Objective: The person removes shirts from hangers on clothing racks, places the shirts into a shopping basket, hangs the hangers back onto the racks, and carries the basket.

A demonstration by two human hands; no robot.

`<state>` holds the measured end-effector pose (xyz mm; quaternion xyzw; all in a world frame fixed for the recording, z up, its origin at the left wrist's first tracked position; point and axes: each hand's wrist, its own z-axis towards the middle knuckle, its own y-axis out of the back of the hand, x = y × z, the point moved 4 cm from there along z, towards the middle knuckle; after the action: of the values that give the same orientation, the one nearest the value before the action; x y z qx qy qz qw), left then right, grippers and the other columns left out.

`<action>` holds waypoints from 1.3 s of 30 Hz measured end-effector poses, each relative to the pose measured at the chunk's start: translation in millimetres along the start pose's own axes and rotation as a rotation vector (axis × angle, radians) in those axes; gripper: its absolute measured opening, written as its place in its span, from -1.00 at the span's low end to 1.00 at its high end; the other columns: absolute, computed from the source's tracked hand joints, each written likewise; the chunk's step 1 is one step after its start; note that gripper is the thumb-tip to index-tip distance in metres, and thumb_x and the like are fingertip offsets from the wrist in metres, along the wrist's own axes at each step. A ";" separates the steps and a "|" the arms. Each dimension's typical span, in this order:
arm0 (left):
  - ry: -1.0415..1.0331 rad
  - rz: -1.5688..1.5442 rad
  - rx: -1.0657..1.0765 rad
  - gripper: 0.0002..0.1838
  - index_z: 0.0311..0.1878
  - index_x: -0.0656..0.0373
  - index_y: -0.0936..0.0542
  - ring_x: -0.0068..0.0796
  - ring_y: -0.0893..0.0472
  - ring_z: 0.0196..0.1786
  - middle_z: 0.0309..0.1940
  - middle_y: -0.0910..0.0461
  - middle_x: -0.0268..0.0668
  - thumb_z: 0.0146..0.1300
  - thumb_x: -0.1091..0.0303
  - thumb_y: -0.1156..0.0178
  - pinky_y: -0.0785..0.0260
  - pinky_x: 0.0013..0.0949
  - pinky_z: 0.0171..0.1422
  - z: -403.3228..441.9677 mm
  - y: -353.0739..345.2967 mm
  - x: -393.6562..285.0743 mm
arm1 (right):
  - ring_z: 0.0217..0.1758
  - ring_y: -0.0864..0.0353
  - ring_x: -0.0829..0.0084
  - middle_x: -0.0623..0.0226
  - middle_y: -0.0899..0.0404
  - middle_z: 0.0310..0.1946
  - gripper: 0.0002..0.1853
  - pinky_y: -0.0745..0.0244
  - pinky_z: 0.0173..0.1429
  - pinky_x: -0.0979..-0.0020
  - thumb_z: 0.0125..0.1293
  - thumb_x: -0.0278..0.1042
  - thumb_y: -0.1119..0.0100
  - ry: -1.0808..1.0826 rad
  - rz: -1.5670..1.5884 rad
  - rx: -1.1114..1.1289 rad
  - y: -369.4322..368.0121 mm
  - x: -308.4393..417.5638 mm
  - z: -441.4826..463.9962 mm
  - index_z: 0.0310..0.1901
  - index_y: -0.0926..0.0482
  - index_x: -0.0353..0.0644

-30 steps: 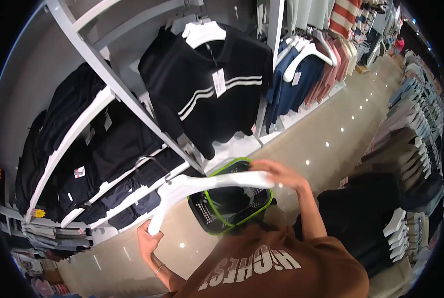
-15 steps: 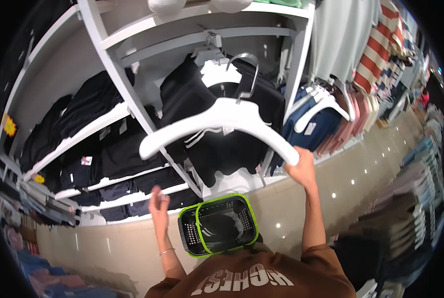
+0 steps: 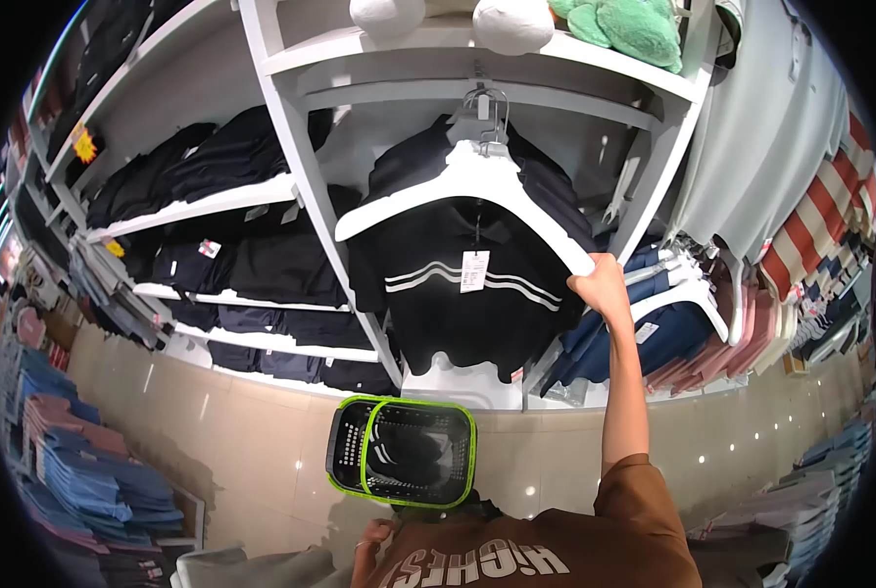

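Note:
My right hand (image 3: 605, 292) is closed around the right end of a white clothes hanger (image 3: 472, 181). The bare hanger is raised in front of a black shirt (image 3: 428, 309) with white stripes and a price tag (image 3: 473, 270). Its metal hook overlaps other hooks near the rail; whether it rests there I cannot tell. My left hand (image 3: 377, 530) is low beside my body, near the lower edge of a black basket (image 3: 345, 441) with a green rim. Its fingers are too small and partly hidden to make out. Dark clothing with white stripes (image 3: 404, 459) lies in the basket.
Shelves of folded black clothes (image 3: 296, 255) stand on the left. To the right hang blue garments (image 3: 673, 338) on white hangers and a striped red-and-white garment (image 3: 820, 245). A green plush toy (image 3: 634, 29) sits on the upper shelf. Folded blue clothes (image 3: 90, 470) are at lower left.
My right hand has moved the hanger away from me, its hook now up by the rail. My left hand has dropped back toward my body. The view has shifted.

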<state>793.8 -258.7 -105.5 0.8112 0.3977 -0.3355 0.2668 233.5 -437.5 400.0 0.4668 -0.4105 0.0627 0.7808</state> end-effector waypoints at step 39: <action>0.459 -0.325 -0.217 -0.63 -0.07 0.13 -0.58 -0.34 -0.57 -0.34 -0.42 -0.59 -0.23 0.01 0.24 -0.15 -0.42 -0.29 -0.24 2.9 -90.1 46.2 | -0.38 -0.63 0.40 0.23 -0.60 -0.34 -0.76 -0.59 -0.30 0.36 0.17 -0.34 -0.11 -0.904 0.111 1.166 -278.3 -340.1 -318.8 -0.13 -0.48 -0.20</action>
<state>739.8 -190.4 -157.3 0.7585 0.6056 -0.1374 0.1979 330.3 -246.5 -99.0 0.7646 -0.6152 0.1117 0.1563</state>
